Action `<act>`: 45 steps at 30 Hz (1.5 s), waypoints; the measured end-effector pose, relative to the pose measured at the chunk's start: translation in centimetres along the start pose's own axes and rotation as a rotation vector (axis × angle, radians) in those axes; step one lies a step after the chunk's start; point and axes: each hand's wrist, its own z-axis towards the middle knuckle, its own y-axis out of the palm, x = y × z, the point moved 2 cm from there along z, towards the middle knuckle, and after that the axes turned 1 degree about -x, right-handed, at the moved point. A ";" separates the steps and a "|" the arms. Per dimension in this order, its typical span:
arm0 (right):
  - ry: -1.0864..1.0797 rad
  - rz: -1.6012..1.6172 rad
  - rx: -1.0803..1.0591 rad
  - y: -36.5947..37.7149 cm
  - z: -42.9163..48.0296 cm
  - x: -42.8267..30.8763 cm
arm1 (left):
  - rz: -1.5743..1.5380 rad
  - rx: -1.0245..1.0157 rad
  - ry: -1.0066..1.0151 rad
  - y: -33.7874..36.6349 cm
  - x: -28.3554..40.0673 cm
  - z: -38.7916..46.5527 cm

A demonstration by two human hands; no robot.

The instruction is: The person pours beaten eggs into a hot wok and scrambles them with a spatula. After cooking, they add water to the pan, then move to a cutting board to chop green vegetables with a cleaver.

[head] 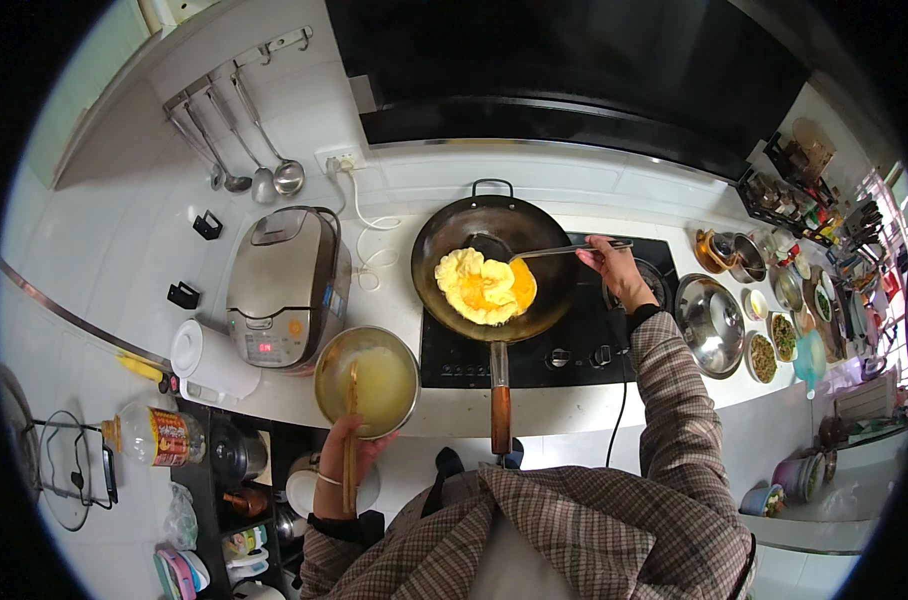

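Note:
In my right hand [611, 268] is the handle of a metal spatula [559, 250], its far end touching beaten egg [484, 289] in a dark wok [454, 225]. The egg is puffed and pale at the left and middle, and still glossy orange toward the right. My left hand [360, 442] grips a metal bowl [324, 360] by its near rim. A pair of wooden chopsticks [350, 465] lies along that hand and reaches into the bowl, where a yellowish residue coats the inside. The wok's wooden handle [501, 420] points toward my body.
A rice cooker [274, 277] stands left of the wok, with a white pitcher [206, 360] nearby. The black cooktop [461, 367] lies beneath the wok. On the right sit a domed metal lid [709, 326] and dishes of chopped food [761, 358]. A black range hood [559, 60] hangs above.

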 end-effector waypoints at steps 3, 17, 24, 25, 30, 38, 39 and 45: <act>-0.033 -0.043 0.003 0.2 -0.9 -2.3 | 0.017 -0.027 0.021 0.0 0.1 0.3; -0.260 -0.590 -0.038 9.2 -10.2 -7.7 | -0.005 -0.097 -0.035 0.2 0.8 2.3; -0.293 -0.883 -0.032 13.2 -12.6 -10.7 | -0.015 -0.108 -0.059 0.3 1.2 3.0; -0.299 -0.877 -0.053 13.9 -12.6 -10.9 | -0.015 -0.111 -0.064 0.2 1.3 3.1; -0.106 -0.746 -0.062 16.3 -12.3 -10.1 | 0.000 -0.138 -0.048 -0.2 2.0 3.0; -0.337 -0.889 -0.131 19.8 -14.9 -1.8 | 0.062 -0.137 -0.049 -1.1 3.1 2.9; -0.542 -0.959 -0.181 20.4 -16.0 -0.1 | 0.063 -0.143 -0.047 -1.1 3.2 2.9; -0.777 -1.055 -0.189 19.9 -18.0 4.5 | 0.051 -0.142 -0.057 -1.3 4.2 2.9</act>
